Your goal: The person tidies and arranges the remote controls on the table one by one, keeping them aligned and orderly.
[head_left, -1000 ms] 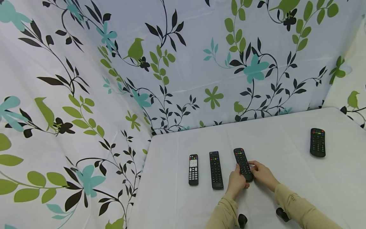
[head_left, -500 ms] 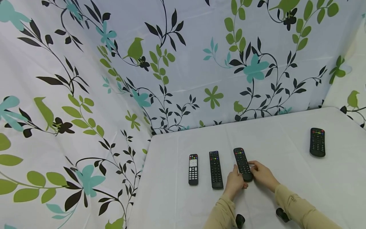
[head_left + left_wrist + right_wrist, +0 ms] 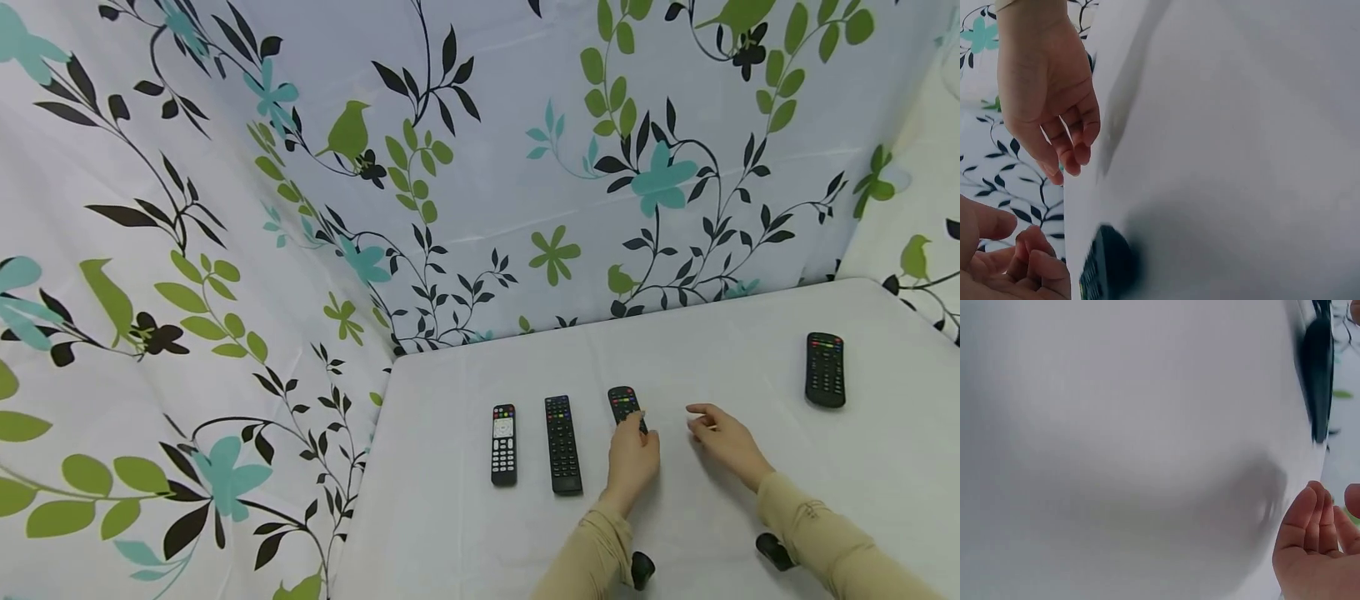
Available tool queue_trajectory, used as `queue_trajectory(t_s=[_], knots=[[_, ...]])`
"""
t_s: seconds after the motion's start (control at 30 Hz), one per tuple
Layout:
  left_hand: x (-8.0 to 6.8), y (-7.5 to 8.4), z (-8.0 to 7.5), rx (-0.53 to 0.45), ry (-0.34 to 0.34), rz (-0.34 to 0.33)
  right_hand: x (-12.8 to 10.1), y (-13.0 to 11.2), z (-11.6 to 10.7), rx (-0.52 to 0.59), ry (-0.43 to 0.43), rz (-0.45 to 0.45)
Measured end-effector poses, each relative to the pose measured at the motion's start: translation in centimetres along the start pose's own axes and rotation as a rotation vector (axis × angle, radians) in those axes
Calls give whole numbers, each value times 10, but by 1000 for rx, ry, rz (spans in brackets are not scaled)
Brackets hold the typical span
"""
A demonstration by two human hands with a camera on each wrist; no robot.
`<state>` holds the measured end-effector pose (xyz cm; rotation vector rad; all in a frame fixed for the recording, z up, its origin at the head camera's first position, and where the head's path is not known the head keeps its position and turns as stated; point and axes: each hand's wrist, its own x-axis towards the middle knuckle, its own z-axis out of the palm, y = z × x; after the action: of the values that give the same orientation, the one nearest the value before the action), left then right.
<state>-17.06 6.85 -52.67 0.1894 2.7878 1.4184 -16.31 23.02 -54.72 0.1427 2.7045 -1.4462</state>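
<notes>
In the head view, my left hand [image 3: 632, 462] is over the lower half of a black remote control [image 3: 622, 402], hiding that part. The left wrist view has the fingers of this hand [image 3: 1016, 265] loosely bent, beside and above the dark remote [image 3: 1107, 265], with nothing held between them. My right hand [image 3: 727, 437] hovers to the right, apart from the remote, fingers relaxed and holding nothing. From the right wrist, that hand [image 3: 1310, 550] appears at the lower right, with the remote [image 3: 1317, 381] farther up.
Left of the hands lie a slim remote with white keys [image 3: 504, 446] and a longer black remote [image 3: 562, 446]. Another black remote [image 3: 825, 371] lies at the far right of the white table [image 3: 720, 350]. Patterned cloth [image 3: 480, 208] hangs behind and to the left.
Both hands had been at the lower part of the third remote. The right hand has withdrawn to the right; the left has shifted over the remote, which stays in place. The view has turned slightly.
</notes>
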Motion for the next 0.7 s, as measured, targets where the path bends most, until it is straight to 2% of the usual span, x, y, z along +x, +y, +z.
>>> queue_trajectory(t_s=[0.1,0.23,0.47,0.57,0.7], knots=[[3,15,11,66,-19,68,2,11,-17,2,29,10],[7,36,30,172,-88,113,4,30,-43,-19,112,34],[18,60,58,249,-196,178,11,57,-83,-40,382,119],[21,70,69,259,-251,181,14,66,-97,-54,472,176],[22,81,82,148,-302,99,17,73,-111,-41,525,255]])
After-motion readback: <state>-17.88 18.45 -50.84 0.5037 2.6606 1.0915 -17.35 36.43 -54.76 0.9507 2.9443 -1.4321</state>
